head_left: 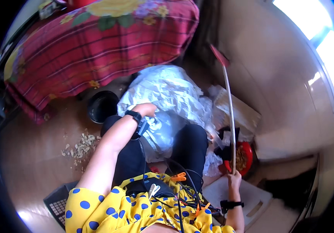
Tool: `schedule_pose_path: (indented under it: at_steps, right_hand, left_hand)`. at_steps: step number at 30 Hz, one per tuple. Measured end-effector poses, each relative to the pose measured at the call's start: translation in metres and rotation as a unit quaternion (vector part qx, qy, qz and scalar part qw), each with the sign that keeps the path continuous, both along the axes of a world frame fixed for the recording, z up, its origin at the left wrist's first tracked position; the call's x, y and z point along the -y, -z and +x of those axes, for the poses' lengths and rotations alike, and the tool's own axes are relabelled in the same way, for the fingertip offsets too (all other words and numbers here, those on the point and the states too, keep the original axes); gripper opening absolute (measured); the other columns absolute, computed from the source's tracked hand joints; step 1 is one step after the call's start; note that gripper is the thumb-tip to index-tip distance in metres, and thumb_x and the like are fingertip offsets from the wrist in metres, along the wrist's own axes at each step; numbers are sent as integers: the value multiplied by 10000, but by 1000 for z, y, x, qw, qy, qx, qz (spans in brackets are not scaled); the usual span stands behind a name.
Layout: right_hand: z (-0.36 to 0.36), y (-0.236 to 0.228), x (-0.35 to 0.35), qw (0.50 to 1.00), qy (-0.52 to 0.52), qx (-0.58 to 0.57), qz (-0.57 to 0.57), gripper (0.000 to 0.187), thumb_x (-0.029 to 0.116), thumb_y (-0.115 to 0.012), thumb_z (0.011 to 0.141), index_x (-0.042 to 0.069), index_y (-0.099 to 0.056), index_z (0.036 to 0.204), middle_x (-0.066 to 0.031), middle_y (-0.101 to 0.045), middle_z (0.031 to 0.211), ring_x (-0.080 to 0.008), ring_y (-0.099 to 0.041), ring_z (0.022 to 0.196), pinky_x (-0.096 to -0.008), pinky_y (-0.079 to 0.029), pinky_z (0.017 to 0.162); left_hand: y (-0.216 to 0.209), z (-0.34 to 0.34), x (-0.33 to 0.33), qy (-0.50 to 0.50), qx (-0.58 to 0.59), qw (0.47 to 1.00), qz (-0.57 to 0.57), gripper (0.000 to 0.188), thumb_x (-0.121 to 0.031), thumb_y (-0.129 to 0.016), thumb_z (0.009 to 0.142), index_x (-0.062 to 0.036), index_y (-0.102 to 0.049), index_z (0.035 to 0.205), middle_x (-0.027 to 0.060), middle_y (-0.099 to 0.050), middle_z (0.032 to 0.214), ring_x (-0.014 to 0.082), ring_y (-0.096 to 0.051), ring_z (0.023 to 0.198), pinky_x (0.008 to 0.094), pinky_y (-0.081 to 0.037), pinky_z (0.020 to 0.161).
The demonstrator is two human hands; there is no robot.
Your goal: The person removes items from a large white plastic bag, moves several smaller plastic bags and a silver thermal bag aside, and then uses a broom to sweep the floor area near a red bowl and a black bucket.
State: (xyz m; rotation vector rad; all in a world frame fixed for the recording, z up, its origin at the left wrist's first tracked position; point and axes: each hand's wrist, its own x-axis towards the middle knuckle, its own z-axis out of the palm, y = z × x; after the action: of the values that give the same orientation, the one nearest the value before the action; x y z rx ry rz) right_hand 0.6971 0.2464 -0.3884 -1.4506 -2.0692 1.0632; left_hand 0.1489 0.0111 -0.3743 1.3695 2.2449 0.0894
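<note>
My right hand (235,181) is closed round the lower end of a long pale stick (229,103) with a flat red head, held up at the right. The head is seen nearly edge-on, so I cannot tell its exact shape. Between my knees lies a large, crumpled white and clear plastic bag (166,86), spreading forward to the hanging tablecloth. My left hand (147,110) is at the bag's near part, with its fingers closed on the plastic. The bag's contents do not show clearly.
A red plaid tablecloth (108,58) hangs ahead. A black bucket (102,105) stands left of the bag, with pale scraps (82,146) nearer on the floor. At right are a red bowl (248,149) of brown bits, a white slotted board (266,202) and a wall (291,105). Cables cross my lap.
</note>
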Motion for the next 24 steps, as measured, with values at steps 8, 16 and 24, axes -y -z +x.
schedule_pose_path:
  at_steps: [8,16,24]
  right_hand:
    - [13,-69,39,966,24,224,125,261,223,-711,761,55,-641,948,-197,-644,800,-389,-622,760,-444,-469,681]
    - [18,-177,8,966,-131,178,135,271,99,-721,734,-5,-624,965,-156,-647,786,-319,-625,717,-410,-474,671]
    - [-27,-257,11,923,-220,220,225,290,99,-721,737,0,-619,990,-165,-651,818,-332,-628,740,-420,-477,683]
  left_hand:
    - [-2,9,3,-3,105,972,209,235,-209,-607,828,-5,-676,921,187,-674,815,308,-645,739,432,-490,709]
    - [-50,72,-29,-4,111,966,233,301,-234,-669,777,41,-653,899,235,-651,792,384,-643,758,475,-483,663]
    - [-102,113,14,1,26,962,273,223,-167,-602,770,41,-647,839,206,-673,818,387,-658,752,486,-511,637]
